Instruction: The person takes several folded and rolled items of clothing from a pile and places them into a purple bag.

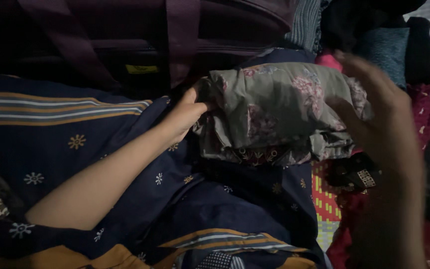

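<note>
Gripping the left end of a folded grey floral garment (279, 112), the left hand (187, 114) is seen with fingers closed on the cloth's edge, thumb uppermost. The right hand (379, 109) is spread wide against the bundle's right end; it is blurred, and whether cloth is actually pinched there cannot be told. The garment is held between both hands, above a dark blue flowered fabric (125, 169) with orange and pale stripes, and just in front of a dark purple bag (140, 45). A dark red patterned layer (257, 155) is visible at the bundle's lower edge, touching it. Risk is judged as follows: the fold is loose and thick, so a one-sided hold could let the right end sag and the layers slide apart; the red layer beneath could be dragged along or dropped. Poor lighting is noted, and the bag's two webbing straps (182, 40) hang close to the bundle, where a corner could catch. Clutter is recorded to the right: a pile of dark, teal and pink clothing (389, 45) and a red and yellow patterned mat (324, 199), into which a slipped piece could be lost. One label is observed: a small yellow rectangular tag (142, 69) on the bag's front, below the zip line; its print is not legible.
</note>
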